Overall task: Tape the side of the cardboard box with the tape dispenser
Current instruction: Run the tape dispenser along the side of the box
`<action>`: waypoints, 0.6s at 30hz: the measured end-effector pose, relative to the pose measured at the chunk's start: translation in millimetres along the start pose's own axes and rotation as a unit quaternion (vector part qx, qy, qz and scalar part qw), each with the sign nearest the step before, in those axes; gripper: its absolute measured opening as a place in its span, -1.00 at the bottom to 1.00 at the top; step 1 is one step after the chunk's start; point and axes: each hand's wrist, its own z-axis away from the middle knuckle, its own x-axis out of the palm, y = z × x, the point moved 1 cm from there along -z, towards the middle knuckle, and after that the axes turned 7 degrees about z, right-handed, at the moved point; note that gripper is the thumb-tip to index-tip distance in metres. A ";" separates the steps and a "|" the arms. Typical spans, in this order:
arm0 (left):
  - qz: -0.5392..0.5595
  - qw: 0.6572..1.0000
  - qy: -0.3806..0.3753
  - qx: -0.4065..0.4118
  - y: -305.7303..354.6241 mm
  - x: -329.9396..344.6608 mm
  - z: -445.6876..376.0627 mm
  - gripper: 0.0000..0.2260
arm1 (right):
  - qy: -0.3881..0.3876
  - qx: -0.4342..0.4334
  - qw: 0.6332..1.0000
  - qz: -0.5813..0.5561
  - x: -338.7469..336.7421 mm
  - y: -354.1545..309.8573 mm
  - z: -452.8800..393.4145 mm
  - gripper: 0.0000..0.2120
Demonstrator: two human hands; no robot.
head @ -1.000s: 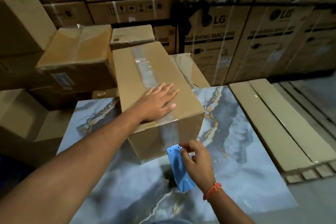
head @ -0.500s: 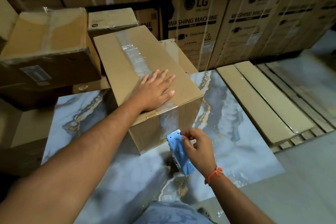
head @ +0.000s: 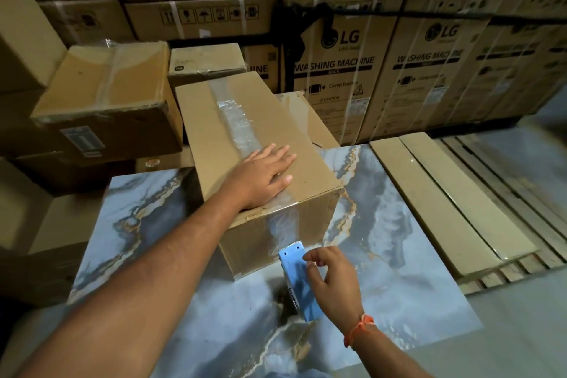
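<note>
Where the cardboard box (head: 257, 156) sits on a blue marbled slab (head: 399, 255), I note stacked LG washing-machine cartons (head: 346, 70) walling the room behind. Left hand (head: 264, 175) lies flat, fingers spread, on the taped top. Right hand (head: 334, 282) grips the blue tape dispenser (head: 299, 279) against the box's near side, low, at the clear tape strip (head: 280, 227).

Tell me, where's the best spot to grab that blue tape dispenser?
Probably the long blue body of the tape dispenser, from its right side, as the right hand does. The toothed cutter at its top end points at the cardboard box, so fingers belong lower down, clear of teeth and tape.
</note>
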 end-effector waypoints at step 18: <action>0.091 0.995 0.046 0.011 -0.6 1.9 4.0 -0.55 | -0.185 0.069 0.980 0.000 9.8 16.0 6.3 -0.76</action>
